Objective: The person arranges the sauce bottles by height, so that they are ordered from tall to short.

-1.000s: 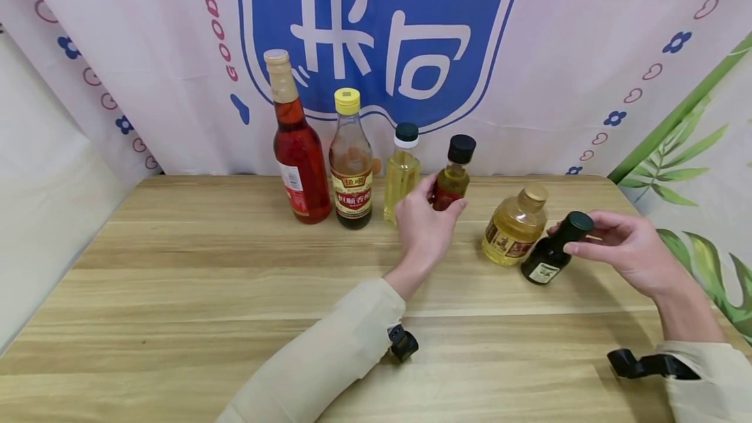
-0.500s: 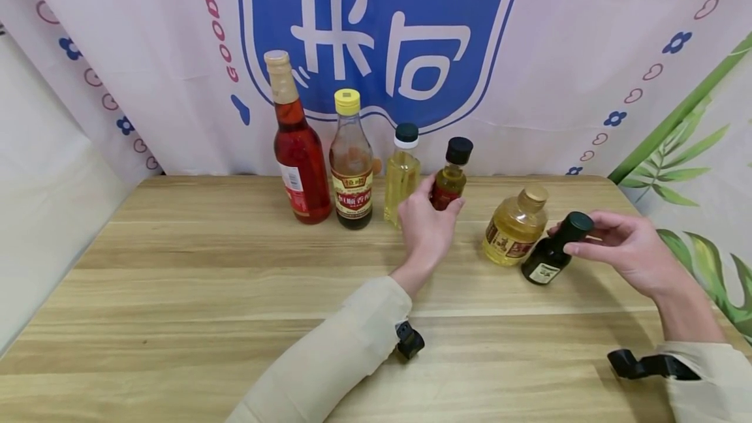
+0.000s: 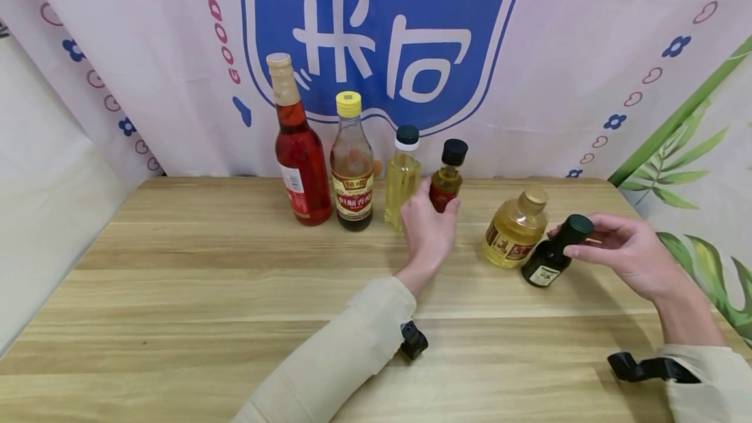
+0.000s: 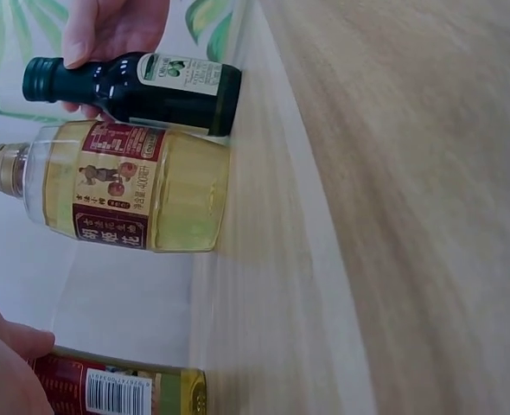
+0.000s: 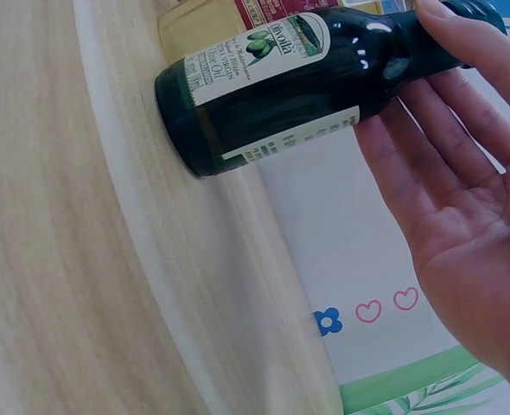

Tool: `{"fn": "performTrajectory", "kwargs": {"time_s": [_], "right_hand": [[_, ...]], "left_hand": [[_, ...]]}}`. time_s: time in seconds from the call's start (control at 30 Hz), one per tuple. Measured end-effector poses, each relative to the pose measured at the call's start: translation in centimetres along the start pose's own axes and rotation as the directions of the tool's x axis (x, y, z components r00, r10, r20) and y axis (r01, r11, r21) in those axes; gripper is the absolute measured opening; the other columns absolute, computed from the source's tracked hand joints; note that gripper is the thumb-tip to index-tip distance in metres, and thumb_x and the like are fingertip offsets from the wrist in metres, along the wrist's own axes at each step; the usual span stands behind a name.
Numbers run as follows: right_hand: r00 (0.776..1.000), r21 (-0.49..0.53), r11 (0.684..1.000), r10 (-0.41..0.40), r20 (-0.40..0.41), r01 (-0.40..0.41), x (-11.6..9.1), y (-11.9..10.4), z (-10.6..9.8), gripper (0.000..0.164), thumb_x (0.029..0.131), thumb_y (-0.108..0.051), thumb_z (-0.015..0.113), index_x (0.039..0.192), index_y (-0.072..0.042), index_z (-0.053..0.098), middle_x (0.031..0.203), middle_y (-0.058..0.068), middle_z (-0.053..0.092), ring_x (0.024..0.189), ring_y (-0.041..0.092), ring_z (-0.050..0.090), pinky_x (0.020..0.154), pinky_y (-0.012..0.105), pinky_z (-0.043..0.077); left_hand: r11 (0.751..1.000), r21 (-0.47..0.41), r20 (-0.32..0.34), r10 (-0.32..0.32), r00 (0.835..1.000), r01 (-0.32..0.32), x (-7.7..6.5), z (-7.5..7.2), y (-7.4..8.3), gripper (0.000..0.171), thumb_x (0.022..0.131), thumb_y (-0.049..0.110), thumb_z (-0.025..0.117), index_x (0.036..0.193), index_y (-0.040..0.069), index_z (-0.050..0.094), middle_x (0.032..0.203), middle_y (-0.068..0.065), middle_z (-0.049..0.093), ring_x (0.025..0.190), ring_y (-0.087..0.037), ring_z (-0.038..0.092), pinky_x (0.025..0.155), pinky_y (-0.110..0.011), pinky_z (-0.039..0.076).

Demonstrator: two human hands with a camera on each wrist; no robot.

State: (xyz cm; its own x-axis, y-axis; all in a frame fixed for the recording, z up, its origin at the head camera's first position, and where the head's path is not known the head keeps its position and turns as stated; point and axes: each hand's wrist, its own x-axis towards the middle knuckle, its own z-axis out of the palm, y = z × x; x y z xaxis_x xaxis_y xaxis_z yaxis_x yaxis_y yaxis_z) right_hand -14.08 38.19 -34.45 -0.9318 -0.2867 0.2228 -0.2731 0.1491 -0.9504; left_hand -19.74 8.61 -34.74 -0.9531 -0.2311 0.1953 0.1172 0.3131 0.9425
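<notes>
In the head view my left hand [image 3: 431, 226] grips a small oil bottle [image 3: 448, 183] with a black cap and red label. It stands upright near the back, just right of a clear bottle of pale yellow oil [image 3: 402, 183] with a green cap. My right hand [image 3: 625, 254] holds a dark green olive oil bottle [image 3: 545, 265] at its neck, thumb in front and fingers behind. That bottle's base is on the table. Close at its left stands a squat yellow oil bottle [image 4: 117, 186] with a gold cap. The left wrist view shows a barcode on the left hand's bottle.
Farther left stand a tall red bottle [image 3: 302, 172] and a dark vinegar bottle [image 3: 352, 181] with a yellow cap. Behind the wooden table [image 3: 235, 318] hangs a printed cloth [image 3: 188, 116]. Both wrists carry black camera mounts.
My left hand has shifted slightly left with the black-capped bottle, bringing it nearer the green-capped oil bottle. The right hand and the olive oil bottle have stayed in place.
</notes>
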Motion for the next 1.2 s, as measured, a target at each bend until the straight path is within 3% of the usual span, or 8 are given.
{"fn": "performTrajectory", "kwargs": {"time_s": [0.37, 0.83, 1.2], "right_hand": [[1.0, 0.0, 1.0, -0.012, 0.025, 0.012, 0.08, -0.08, 0.1, 0.033, 0.09, 0.025, 0.062, 0.121, 0.015, 0.065, 0.12, 0.007, 0.081, 0.111, 0.013, 0.077, 0.088, 0.022, 0.063], [1.0, 0.015, 1.0, -0.011, 0.017, 0.011, 0.13, -0.15, 0.23, 0.034, 0.09, 0.026, 0.063, 0.121, 0.013, 0.067, 0.12, 0.01, 0.08, 0.11, 0.012, 0.078, 0.088, 0.022, 0.063], [1.0, 0.005, 1.0, -0.021, 0.006, 0.021, 0.08, 0.11, 0.13, 0.039, 0.089, 0.026, 0.063, 0.121, 0.005, 0.072, 0.118, 0.002, 0.082, 0.107, 0.01, 0.078, 0.087, 0.02, 0.062]], "left_hand": [[1.0, -0.014, -0.033, -0.008, 0.999, 0.008, -0.11, 0.58, -0.02, 0.054, 0.094, 0.01, 0.081, 0.144, 0.008, 0.062, 0.138, -0.014, 0.072, 0.128, -0.032, 0.069, 0.111, -0.047, 0.056], [1.0, -0.022, -0.067, 0.017, 0.998, -0.018, -0.06, 0.87, -0.27, 0.055, 0.093, 0.009, 0.081, 0.144, 0.007, 0.062, 0.137, -0.015, 0.072, 0.128, -0.034, 0.069, 0.112, -0.047, 0.055], [0.997, -0.059, -0.07, 0.04, 0.997, -0.044, -0.17, 0.84, -0.49, 0.053, 0.096, 0.015, 0.08, 0.145, 0.006, 0.061, 0.136, -0.016, 0.073, 0.126, -0.034, 0.07, 0.109, -0.048, 0.057]]}}
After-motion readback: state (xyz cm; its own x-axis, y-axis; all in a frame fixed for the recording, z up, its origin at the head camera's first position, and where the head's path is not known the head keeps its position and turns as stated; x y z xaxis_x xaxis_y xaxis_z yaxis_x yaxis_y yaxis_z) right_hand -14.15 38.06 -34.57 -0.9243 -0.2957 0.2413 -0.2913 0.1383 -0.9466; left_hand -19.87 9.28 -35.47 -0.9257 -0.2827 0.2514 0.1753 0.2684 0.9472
